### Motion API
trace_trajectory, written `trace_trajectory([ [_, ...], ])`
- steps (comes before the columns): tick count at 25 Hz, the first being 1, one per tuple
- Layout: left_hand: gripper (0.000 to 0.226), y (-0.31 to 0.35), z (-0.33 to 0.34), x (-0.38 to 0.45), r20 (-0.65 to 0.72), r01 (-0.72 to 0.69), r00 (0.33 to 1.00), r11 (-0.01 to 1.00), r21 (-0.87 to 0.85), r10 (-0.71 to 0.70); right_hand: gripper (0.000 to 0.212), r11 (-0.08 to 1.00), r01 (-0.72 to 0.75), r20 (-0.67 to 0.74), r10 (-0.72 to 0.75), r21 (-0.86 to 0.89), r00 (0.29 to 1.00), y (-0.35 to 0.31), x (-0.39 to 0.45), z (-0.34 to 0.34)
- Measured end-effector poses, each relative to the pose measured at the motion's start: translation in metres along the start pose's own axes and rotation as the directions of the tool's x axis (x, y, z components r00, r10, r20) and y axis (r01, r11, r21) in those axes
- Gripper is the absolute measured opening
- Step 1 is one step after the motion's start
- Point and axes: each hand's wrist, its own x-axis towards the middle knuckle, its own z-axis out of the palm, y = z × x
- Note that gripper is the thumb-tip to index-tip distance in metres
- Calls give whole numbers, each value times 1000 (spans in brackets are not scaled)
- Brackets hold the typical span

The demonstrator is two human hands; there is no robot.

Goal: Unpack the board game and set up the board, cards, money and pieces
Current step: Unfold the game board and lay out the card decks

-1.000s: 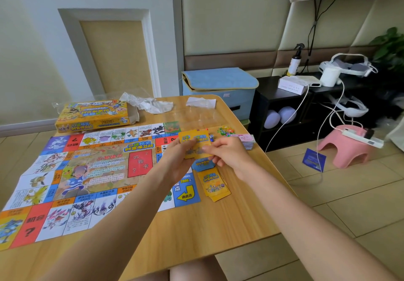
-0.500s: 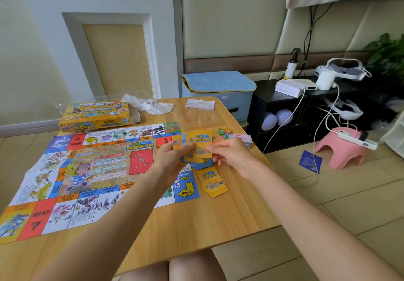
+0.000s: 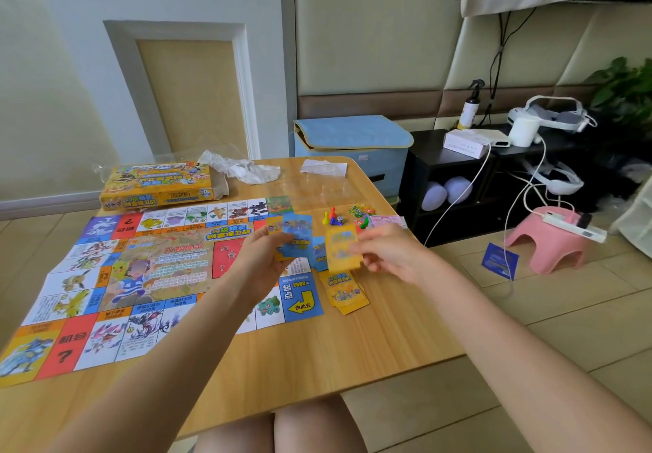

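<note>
The colourful game board [image 3: 116, 286] lies unfolded on the left half of the wooden table [image 3: 300, 364]. My left hand [image 3: 261, 262] grips a stack of cards with a blue card [image 3: 298, 237] on top, above the board's right edge. My right hand [image 3: 391, 255] pinches a single yellow card [image 3: 340, 249] just right of that stack. A pile of yellow cards [image 3: 344, 292] rests on the table below it, beside the board's blue start corner. Small coloured pawns [image 3: 333, 218] and pink paper money [image 3: 386, 221] lie behind my hands. The yellow game box [image 3: 158, 184] sits at the table's far left.
Crumpled plastic wrap [image 3: 243, 168] and a clear sheet [image 3: 323, 166] lie at the table's back edge. Right of the table stand a blue storage box [image 3: 352, 149], a black shelf [image 3: 458, 184] with cables and a pink stool [image 3: 550, 241] on the tiled floor.
My right hand has drawn a yellow card off the stack to the right, uncovering a blue card on top. The hands have moved apart.
</note>
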Motion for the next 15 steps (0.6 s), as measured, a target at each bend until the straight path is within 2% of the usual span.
trace_trajectory([
  [2,20,-1,-6,1,-18,11,1000,998,56,-10,27,945,-4,99,38,-328,994,7,-4,2],
  [4,21,-3,-5,0,4,23,1000,995,95,-24,22,836,44,108,18,-547,994,10,-6,9],
  [7,20,-4,-3,3,-8,45,999,995,87,-44,30,547,84,63,-57,-833,996,8,-1,16],
  [8,18,-5,-3,5,-25,61,998,994,86,-59,33,502,79,41,-86,-861,995,7,0,15],
  [9,17,-5,-2,6,-38,80,996,993,89,-76,31,540,83,31,-104,-837,994,6,2,14],
  [10,17,-6,-1,7,-41,95,995,991,92,-91,28,665,101,38,-109,-740,993,4,2,13],
  [12,17,-7,4,9,-20,122,992,989,83,-121,24,924,121,72,-102,-362,992,0,2,18],
  [13,15,-7,7,9,0,136,991,987,82,-136,24,974,118,70,-107,-195,992,-2,2,23],
  [15,10,-6,14,10,46,147,987,986,83,-151,20,991,126,-24,-127,-41,992,-4,11,30],
])
